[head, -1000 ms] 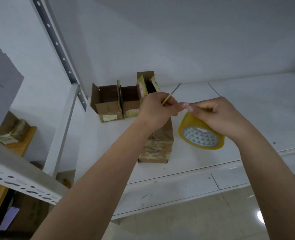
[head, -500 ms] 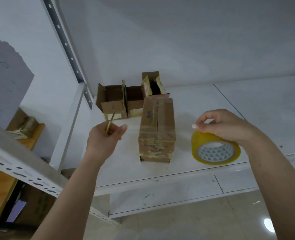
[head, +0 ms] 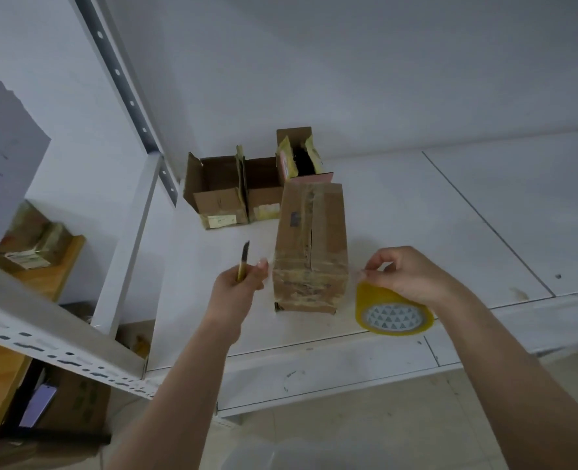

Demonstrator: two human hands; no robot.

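A taped-up brown cardboard box (head: 309,247) stands on the white shelf (head: 416,212) in the middle of the head view. Left of it, my left hand (head: 236,288) grips a slim yellow utility knife (head: 242,261), blade end pointing up. To the box's right, my right hand (head: 406,273) holds a roll of yellow packing tape (head: 392,312) by its upper rim, near the shelf's front edge. Neither hand touches the box.
Behind the taped box stand two open brown boxes (head: 219,191) and a narrow open box (head: 301,157) with yellow tape on its flaps. A perforated metal upright (head: 124,86) and shelf rail (head: 43,344) run at the left. More boxes sit on a wooden shelf (head: 33,249) at far left.
My left hand has drawn the knife away from the tape roll to the left of the box. My right hand has lowered the roll beside the box's right side.
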